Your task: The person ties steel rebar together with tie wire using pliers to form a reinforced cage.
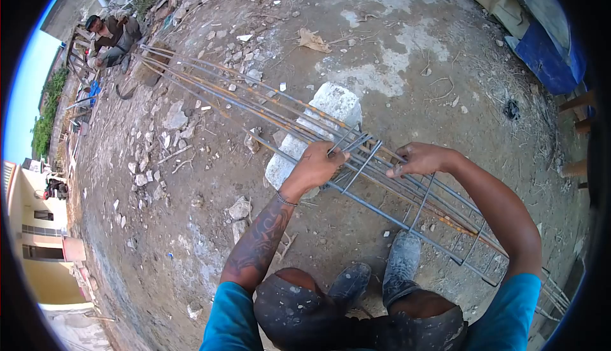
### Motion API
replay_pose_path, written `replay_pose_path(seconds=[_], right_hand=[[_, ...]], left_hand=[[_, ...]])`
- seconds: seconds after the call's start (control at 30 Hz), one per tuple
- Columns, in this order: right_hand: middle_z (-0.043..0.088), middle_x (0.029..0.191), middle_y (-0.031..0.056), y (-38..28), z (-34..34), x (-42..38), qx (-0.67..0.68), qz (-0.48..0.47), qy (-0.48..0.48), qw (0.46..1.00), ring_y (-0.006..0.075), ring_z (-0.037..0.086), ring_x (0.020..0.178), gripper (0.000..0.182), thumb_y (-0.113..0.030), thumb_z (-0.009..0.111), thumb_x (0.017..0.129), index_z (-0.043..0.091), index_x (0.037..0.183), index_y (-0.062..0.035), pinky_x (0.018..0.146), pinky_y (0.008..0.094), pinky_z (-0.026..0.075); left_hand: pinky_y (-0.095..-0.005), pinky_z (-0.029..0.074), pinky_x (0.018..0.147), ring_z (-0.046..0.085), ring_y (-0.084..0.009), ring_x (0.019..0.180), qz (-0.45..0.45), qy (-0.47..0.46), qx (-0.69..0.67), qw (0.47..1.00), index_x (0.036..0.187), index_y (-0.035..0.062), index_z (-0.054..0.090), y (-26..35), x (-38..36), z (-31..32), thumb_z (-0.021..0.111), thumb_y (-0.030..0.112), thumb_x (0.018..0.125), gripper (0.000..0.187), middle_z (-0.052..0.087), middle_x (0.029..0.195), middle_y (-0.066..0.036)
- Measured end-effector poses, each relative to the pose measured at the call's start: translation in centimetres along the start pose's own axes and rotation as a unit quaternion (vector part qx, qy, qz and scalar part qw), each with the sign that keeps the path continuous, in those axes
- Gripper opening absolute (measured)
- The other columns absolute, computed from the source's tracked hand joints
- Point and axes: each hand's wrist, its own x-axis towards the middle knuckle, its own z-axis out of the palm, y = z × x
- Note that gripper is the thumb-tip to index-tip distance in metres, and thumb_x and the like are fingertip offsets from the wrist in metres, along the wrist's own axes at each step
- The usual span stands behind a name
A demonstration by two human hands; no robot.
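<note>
Long, partly rusted rebar rods (254, 101) run diagonally across the view, with several square wire stirrups (420, 203) around them. My left hand (316, 165) is closed at a bunch of stirrups gathered on the rods, its thumb and fingers around their near side. Further right, my right hand (421, 159) is closed over the far-side rods, fingertips pressed together on a rod. The exact contact under its fingers is partly hidden. Beneath the rods near my left hand lies a pale, rough concrete block (337, 101), which props them above the dirt.
Another person (111, 39) sits at the far left end of the rods, near a stone (149, 64) under them. Loose rubble (149, 169) is scattered on the left ground. A blue tarp (550, 64) hangs at the right. My boots (401, 262) stand close to the rods.
</note>
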Motion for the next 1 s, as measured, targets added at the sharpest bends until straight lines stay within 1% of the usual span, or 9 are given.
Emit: replay_pose_path(seconds=[0.1,0.23,0.33,0.37,0.43,0.57,0.8,0.93,1.0], right_hand=[[0.062,0.114,0.0198,3.2,0.0,3.3,0.261,-0.016,-0.175,0.949,0.0312,0.060,0.105,0.079,-0.060,0.060,0.083,0.051,0.126,0.0061,0.087,0.0371,0.050],[0.062,0.115,0.0201,5.1,1.0,4.9,0.424,-0.039,-0.154,0.891,0.0293,0.062,0.100,0.077,-0.062,0.047,0.088,0.057,0.118,0.0079,0.083,0.0351,0.051],[0.062,0.114,0.0236,7.3,0.5,7.0,0.660,-0.065,-0.468,0.584,0.0314,0.065,0.091,0.076,-0.055,0.026,0.094,0.053,0.120,0.0106,0.083,0.0377,0.052],[0.062,0.114,0.0236,6.6,0.0,7.1,0.647,-0.050,-0.483,0.588,0.0314,0.065,0.091,0.076,-0.055,0.026,0.094,0.053,0.120,0.0106,0.083,0.0377,0.052],[0.061,0.116,0.0248,5.1,-0.1,7.2,0.440,0.063,-0.317,0.838,0.0334,0.064,0.098,0.069,-0.048,0.027,0.097,0.052,0.123,0.0106,0.088,0.0390,0.051],[0.059,0.119,0.0264,4.3,1.9,9.7,0.292,0.071,-0.423,0.855,0.0349,0.060,0.110,0.062,-0.041,0.027,0.100,0.049,0.126,0.0114,0.096,0.0402,0.048],[0.045,0.136,0.0281,2.9,6.3,12.4,0.388,0.004,-0.706,0.592,0.0351,0.044,0.129,0.060,-0.039,0.032,0.101,0.041,0.133,0.0106,0.109,0.0453,0.036],[0.034,0.146,0.0256,0.7,7.6,11.5,0.538,0.090,-0.743,0.388,0.0327,0.031,0.139,0.065,-0.042,0.032,0.099,0.032,0.141,0.0070,0.114,0.0437,0.025],[0.031,0.148,0.0247,0.3,7.2,10.8,0.528,0.104,-0.728,0.424,0.0323,0.029,0.140,0.066,-0.043,0.032,0.099,0.028,0.143,0.0062,0.114,0.0439,0.024]], left_hand=[[-0.0428,0.043,0.062,0.054,-0.0355,0.061,-0.004,0.012,0.078,0.997,0.086,-0.0066,0.063,1.6,0.5,-0.5,0.065,0.028,0.085,0.034,0.058,0.072,-0.023],[-0.0440,0.043,0.062,0.055,-0.0421,0.066,0.016,0.073,0.114,0.991,0.086,-0.0073,0.062,1.1,0.4,-1.7,0.064,0.028,0.086,0.036,0.058,0.072,-0.026],[-0.0453,0.043,0.063,0.057,-0.0424,0.068,0.000,0.078,0.122,0.989,0.085,-0.0079,0.061,1.4,0.7,-2.5,0.064,0.029,0.087,0.037,0.058,0.072,-0.026],[-0.0455,0.043,0.063,0.057,-0.0425,0.068,0.005,0.066,0.130,0.989,0.085,-0.0080,0.061,1.6,0.6,-2.5,0.064,0.029,0.087,0.037,0.057,0.071,-0.026],[-0.0453,0.045,0.065,0.058,-0.0432,0.071,-0.013,0.057,0.141,0.988,0.083,-0.0079,0.060,1.5,0.9,-3.1,0.062,0.030,0.089,0.038,0.057,0.072,-0.027],[-0.0460,0.044,0.069,0.059,-0.0422,0.075,-0.029,0.052,0.119,0.991,0.083,-0.0079,0.059,0.9,0.2,-2.5,0.059,0.031,0.091,0.040,0.057,0.076,-0.027],[-0.0391,0.047,0.067,0.061,-0.0340,0.067,-0.135,-0.148,-0.051,0.978,0.077,-0.0063,0.055,2.8,1.6,-4.1,0.048,0.026,0.098,0.040,0.057,0.067,-0.020],[-0.0415,0.046,0.062,0.058,-0.0402,0.061,0.000,-0.052,-0.024,0.998,0.081,-0.0045,0.056,0.3,0.9,-2.5,0.046,0.021,0.099,0.033,0.057,0.066,-0.021],[-0.0431,0.045,0.063,0.058,-0.0417,0.066,-0.019,-0.063,-0.024,0.998,0.084,-0.0046,0.055,0.7,0.5,-2.7,0.047,0.020,0.098,0.029,0.057,0.069,-0.023]])
